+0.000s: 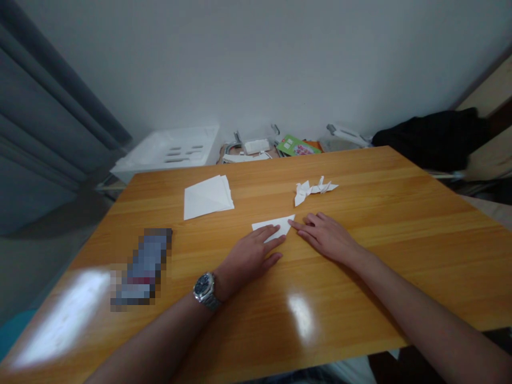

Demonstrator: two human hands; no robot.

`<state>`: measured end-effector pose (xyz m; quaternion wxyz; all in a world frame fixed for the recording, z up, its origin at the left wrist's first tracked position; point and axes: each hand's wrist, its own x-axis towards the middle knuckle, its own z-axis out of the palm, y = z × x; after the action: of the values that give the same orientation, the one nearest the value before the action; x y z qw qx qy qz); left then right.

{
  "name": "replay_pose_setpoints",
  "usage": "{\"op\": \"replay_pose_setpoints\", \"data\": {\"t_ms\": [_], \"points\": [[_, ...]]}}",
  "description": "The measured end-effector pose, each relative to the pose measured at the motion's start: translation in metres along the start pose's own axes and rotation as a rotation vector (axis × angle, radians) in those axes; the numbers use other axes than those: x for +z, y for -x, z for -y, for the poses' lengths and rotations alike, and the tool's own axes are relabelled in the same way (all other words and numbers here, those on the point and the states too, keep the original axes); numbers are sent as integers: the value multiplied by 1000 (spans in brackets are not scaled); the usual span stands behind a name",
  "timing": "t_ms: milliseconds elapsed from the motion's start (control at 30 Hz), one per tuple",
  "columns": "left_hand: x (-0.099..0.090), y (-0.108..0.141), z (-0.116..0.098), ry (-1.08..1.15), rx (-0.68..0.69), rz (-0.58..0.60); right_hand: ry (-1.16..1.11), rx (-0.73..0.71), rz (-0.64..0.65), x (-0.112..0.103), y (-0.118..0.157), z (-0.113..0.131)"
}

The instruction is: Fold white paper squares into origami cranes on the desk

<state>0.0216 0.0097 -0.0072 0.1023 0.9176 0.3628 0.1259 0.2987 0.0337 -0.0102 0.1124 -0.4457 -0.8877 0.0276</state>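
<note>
A small white sheet of paper point(272, 223), folded into a roughly triangular shape, lies flat on the wooden table point(224, 336). My left hand point(256, 253), with a metal watch point(205, 288) at its wrist, rests on the paper with its fingers spread, hiding its lower left part. My right hand point(326, 237) lies to the right, its index fingertip touching the paper's right corner and the other fingers loosely bent. Beyond the paper sit white folded paper cranes point(316, 189), close together.
A stack of white paper point(207, 198) lies at the back left of the table. A blurred-out flat object point(144, 266) is on the left. Past the far edge stand a white foam tray point(176, 149), a green booklet point(296, 145) and a black cloth point(432, 138).
</note>
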Motion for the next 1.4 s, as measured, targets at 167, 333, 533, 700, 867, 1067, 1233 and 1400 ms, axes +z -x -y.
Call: {"op": "replay_pose_setpoints", "data": {"t_ms": [167, 333, 533, 700, 867, 1067, 1233, 1400], "points": [[0, 1, 0, 4, -1, -5, -30, 74, -72, 4, -1, -7], [-1, 0, 0, -7, -2, -1, 15, 113, -74, 5, -2, -11], [-1, 0, 0, 0, -5, -4, -63, 137, -101, 5, -1, -15], [0, 0, -1, 5, -1, -9, -156, 107, -158, 0, 0, -13], [-1, 1, -1, -8, -3, -8, -213, -89, -130, -6, -1, -1], [-2, 1, -2, -17, -12, 4, -222, -159, -24, 0, 1, 5], [-2, 1, -2, -22, -13, 18, -206, -185, 18, -1, 4, 4], [-2, 1, 2, -7, 29, 23, -182, -215, 55, -6, 5, 5]]}}
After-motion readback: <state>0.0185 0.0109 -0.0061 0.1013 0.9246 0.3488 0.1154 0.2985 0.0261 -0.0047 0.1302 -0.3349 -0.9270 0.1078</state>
